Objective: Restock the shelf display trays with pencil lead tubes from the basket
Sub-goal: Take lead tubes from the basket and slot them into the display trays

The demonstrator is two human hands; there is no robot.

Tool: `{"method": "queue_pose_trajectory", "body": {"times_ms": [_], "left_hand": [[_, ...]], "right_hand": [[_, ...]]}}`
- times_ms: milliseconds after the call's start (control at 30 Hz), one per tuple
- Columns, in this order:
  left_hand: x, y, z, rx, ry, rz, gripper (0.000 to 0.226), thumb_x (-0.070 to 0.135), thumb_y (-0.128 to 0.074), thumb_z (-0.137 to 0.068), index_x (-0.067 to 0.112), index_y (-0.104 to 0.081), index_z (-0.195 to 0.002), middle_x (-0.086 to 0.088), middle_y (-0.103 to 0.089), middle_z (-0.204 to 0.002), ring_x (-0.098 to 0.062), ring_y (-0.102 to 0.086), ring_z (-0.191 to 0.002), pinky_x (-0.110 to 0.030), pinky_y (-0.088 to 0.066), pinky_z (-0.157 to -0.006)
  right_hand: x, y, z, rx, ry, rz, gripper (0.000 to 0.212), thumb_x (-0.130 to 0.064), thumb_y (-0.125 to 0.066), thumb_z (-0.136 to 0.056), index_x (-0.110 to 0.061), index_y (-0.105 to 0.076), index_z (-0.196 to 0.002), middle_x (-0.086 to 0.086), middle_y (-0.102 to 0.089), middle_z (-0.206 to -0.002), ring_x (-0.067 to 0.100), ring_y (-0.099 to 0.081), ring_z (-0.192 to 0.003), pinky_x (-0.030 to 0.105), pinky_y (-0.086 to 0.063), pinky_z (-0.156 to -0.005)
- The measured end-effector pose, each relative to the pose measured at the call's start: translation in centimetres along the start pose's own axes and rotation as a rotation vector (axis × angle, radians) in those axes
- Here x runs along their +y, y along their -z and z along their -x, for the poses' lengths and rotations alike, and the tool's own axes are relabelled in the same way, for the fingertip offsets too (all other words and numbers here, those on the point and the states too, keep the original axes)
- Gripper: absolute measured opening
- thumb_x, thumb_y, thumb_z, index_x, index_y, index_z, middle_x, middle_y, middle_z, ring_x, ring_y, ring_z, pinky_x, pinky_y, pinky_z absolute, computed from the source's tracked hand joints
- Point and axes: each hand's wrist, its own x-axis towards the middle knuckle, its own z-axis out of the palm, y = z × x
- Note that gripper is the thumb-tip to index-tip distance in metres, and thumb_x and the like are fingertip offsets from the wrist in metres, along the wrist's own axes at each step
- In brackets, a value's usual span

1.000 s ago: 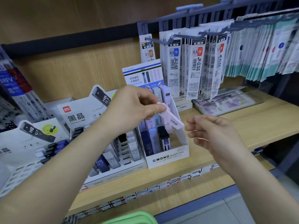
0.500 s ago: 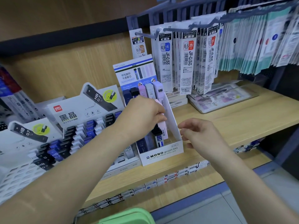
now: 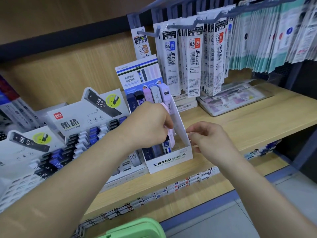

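Observation:
A white MONO graph MG display tray (image 3: 171,160) stands on the wooden shelf (image 3: 240,127), with several lead tubes upright in its rows. My left hand (image 3: 147,126) reaches into the tray and pinches a pale pink lead tube (image 3: 172,136), whose lower part sits inside the right-hand row. My right hand (image 3: 209,140) hovers just right of the tray's side wall, fingers loosely curled, holding nothing. The green basket (image 3: 135,229) shows only its rim at the bottom edge.
Two white Deli HB 0.7 lead displays (image 3: 82,127) stand left of the tray. Refill packets (image 3: 193,54) hang on hooks above and behind it. A clear flat case (image 3: 233,100) lies at the back right of the shelf. Price labels (image 3: 180,184) line the shelf front.
My left hand has lowered the pink tube from above the tray down into its right-hand row. My right hand has drifted a little closer to the tray's side.

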Motion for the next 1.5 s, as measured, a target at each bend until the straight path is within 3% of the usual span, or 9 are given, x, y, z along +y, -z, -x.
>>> {"method": "queue_pose_trajectory", "body": {"times_ms": [233,400,567,733,833,967,1133,1333,1500], "left_hand": [[-0.2,-0.7,-0.7,-0.019,-0.06,-0.038,0.026,0.013,-0.065,-0.088,0.026,-0.069,-0.111,0.011,-0.067,-0.103,-0.006,-0.056,-0.09,-0.029,-0.05,-0.087],[-0.5,-1.0,-1.2,0.011,-0.013,-0.048,0.01,0.018,-0.067,-0.087,0.022,-0.073,-0.094,0.006,-0.07,-0.091,-0.012,-0.062,-0.089,-0.034,-0.053,-0.083],[-0.2,-1.4,-0.7,0.013,-0.014,-0.079,0.018,0.016,-0.056,-0.09,0.015,-0.074,-0.09,-0.002,-0.072,-0.09,-0.02,-0.064,-0.089,-0.037,-0.053,-0.081],[-0.2,0.9,3.3,0.293,0.027,0.09,0.016,0.016,-0.062,-0.088,0.02,-0.077,-0.091,0.007,-0.074,-0.087,-0.012,-0.066,-0.081,-0.03,-0.053,-0.079],[-1.9,2.1,8.2,0.353,0.042,0.14,0.011,0.027,-0.067,-0.083,0.027,-0.077,-0.086,0.015,-0.072,-0.08,-0.002,-0.064,-0.072,-0.024,-0.053,-0.071],[-5.8,0.7,15.8,0.167,0.159,0.167,0.017,0.021,-0.076,-0.078,0.037,-0.075,-0.081,0.028,-0.067,-0.071,0.006,-0.061,-0.062,-0.012,-0.046,-0.059],[-9.9,-4.9,24.4,-0.152,0.328,0.107,0.016,0.034,-0.067,-0.083,0.05,-0.065,-0.087,0.041,-0.057,-0.067,0.016,-0.055,-0.064,-0.003,-0.04,-0.061],[-13.9,-15.4,33.9,-0.534,0.485,0.064,0.023,0.029,-0.047,-0.093,0.034,-0.066,-0.106,0.015,-0.069,-0.105,-0.005,-0.062,-0.09,-0.026,-0.052,-0.079],[-13.6,-23.2,37.7,-0.761,0.498,0.013,0.04,0.025,-0.06,-0.087,0.017,-0.055,-0.126,-0.007,-0.055,-0.129,-0.025,-0.051,-0.118,-0.037,-0.048,-0.095]], "right_hand": [[-0.1,-0.1,0.1,0.01,0.007,-0.019,0.02,-0.012,-0.059,-0.089,-0.027,-0.069,-0.08,0.004,-0.07,-0.087,0.032,-0.069,-0.086,0.054,-0.057,-0.079],[0.2,-0.1,0.0,0.01,0.014,-0.026,0.021,-0.012,-0.058,-0.088,-0.028,-0.07,-0.079,0.005,-0.07,-0.088,0.033,-0.069,-0.085,0.054,-0.057,-0.079],[0.4,0.0,0.0,0.013,0.028,0.0,0.021,-0.011,-0.059,-0.089,-0.028,-0.069,-0.081,0.002,-0.069,-0.084,0.03,-0.068,-0.085,0.053,-0.057,-0.079],[-1.2,0.7,0.8,0.083,0.178,0.106,0.025,-0.007,-0.06,-0.09,-0.029,-0.066,-0.08,-0.007,-0.067,-0.075,0.017,-0.066,-0.08,0.03,-0.052,-0.072],[-3.8,1.0,2.7,-0.129,0.225,0.066,0.022,-0.005,-0.059,-0.09,-0.022,-0.067,-0.079,0.002,-0.071,-0.073,0.011,-0.064,-0.065,0.024,-0.046,-0.059],[-4.9,-1.6,5.3,-0.509,0.216,0.3,0.015,-0.013,-0.058,-0.094,-0.019,-0.067,-0.082,0.004,-0.073,-0.078,0.011,-0.067,-0.065,0.025,-0.05,-0.058],[-2.4,-8.8,9.0,-0.828,0.321,0.744,0.019,-0.025,-0.055,-0.094,-0.025,-0.069,-0.107,-0.008,-0.069,-0.097,0.01,-0.063,-0.092,0.027,-0.051,-0.084],[6.1,-16.2,14.1,-1.198,0.15,1.08,0.046,-0.022,-0.05,-0.099,-0.016,-0.044,-0.144,0.009,-0.053,-0.139,0.025,-0.053,-0.12,0.035,-0.048,-0.095],[13.0,-18.9,16.3,-1.25,0.006,1.204,0.055,-0.025,-0.059,-0.094,-0.009,-0.039,-0.143,0.015,-0.057,-0.127,0.029,-0.056,-0.112,0.031,-0.047,-0.081]]}}
